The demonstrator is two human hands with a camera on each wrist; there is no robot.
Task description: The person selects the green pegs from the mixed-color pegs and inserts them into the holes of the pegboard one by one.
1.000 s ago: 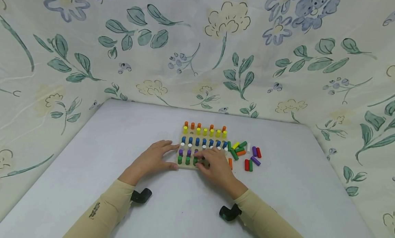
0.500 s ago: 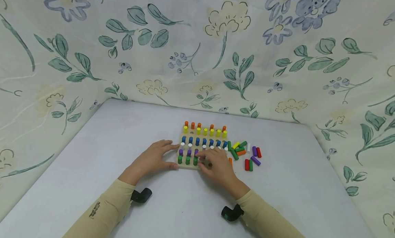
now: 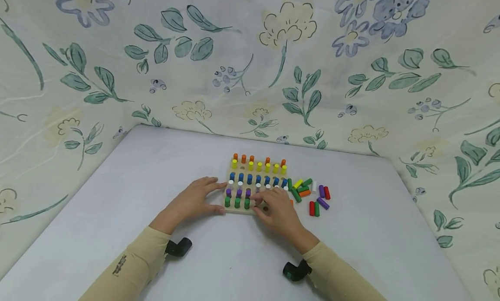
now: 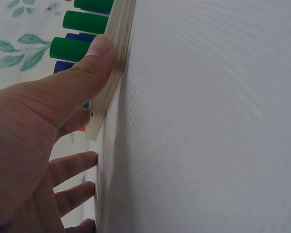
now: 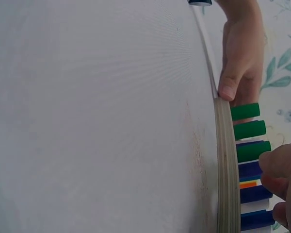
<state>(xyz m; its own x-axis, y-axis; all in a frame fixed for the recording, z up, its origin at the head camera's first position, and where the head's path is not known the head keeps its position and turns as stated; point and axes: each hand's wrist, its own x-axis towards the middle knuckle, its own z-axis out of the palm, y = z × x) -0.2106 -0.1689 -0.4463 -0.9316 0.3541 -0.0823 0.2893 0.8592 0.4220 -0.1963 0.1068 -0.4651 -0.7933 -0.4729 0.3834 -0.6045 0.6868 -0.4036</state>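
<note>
A wooden pegboard (image 3: 239,211) carries rows of upright coloured pegs at the middle of the table. My left hand (image 3: 193,202) lies at its left side; in the left wrist view the thumb (image 4: 101,46) touches the board's edge beside the green pegs. The other left fingers are spread. My right hand (image 3: 276,210) hovers over the board's front right part, its fingers bent, with no peg seen between them. Just left of its fingertips stands the third green peg (image 3: 247,204) of the front row. In the right wrist view the thumb (image 5: 276,162) is close to that peg; contact is unclear.
Loose pegs in several colours lie right of the board, among them a red peg (image 3: 311,208) and a purple peg (image 3: 323,203). An open hole (image 3: 265,208) shows in the front row. Floral cloth (image 3: 242,67) hangs behind the white table (image 3: 371,231).
My right hand has let go of the third green peg and drawn slightly to the right. That peg stays upright in the front row. My left hand has not moved.
</note>
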